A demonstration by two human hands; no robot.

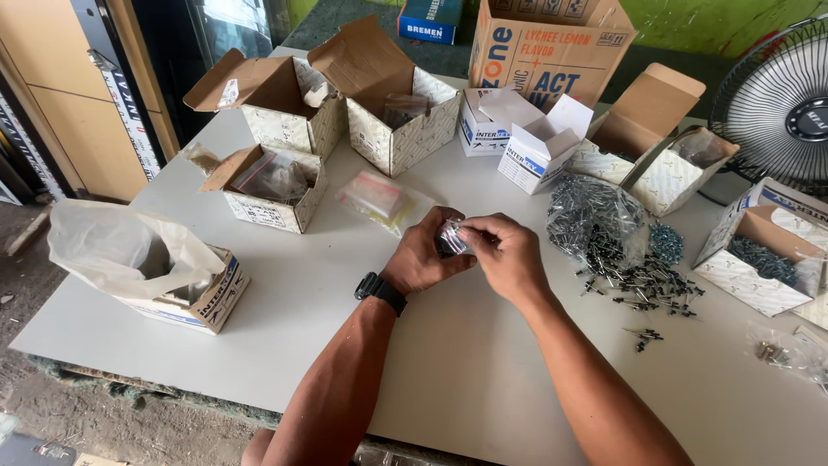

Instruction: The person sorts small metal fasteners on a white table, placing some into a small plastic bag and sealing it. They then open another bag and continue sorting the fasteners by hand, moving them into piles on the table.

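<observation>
Both hands, left hand (420, 259) and right hand (507, 255), pinched a small clear packet (450, 236) between them; loose screws (642, 285) lay rightward, within reach.

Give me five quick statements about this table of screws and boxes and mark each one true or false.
1. Both hands, left hand and right hand, hold a small clear bag. True.
2. The wristwatch is on the right wrist. False: on the left.
3. The loose screws lie right of the hands. True.
4. The fan stands at the left edge. False: at the right edge.
5. All the boxes are shut. False: the small patterned box and others stand open.
</observation>
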